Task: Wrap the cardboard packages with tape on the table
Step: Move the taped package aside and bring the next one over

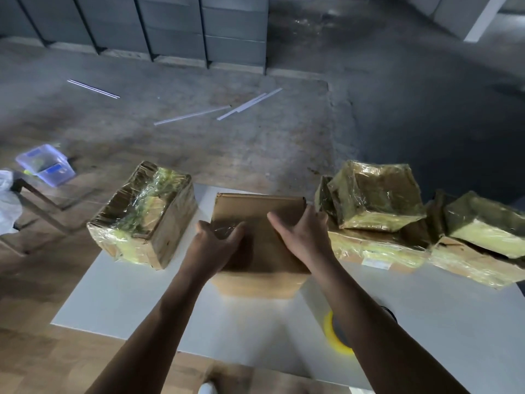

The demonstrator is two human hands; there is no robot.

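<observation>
My white table (136, 297) has a plain cardboard box (261, 248) at ctr, w/ a tape-wrapped box (145, 217) at far left. Wrapped pkgs (377, 211) pile up far right. Yellow tape roll (327, 329) lies near right, partly hidden.

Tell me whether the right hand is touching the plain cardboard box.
Touching. The head view shows the right hand lying flat on top of the plain cardboard box, fingers spread.
</observation>
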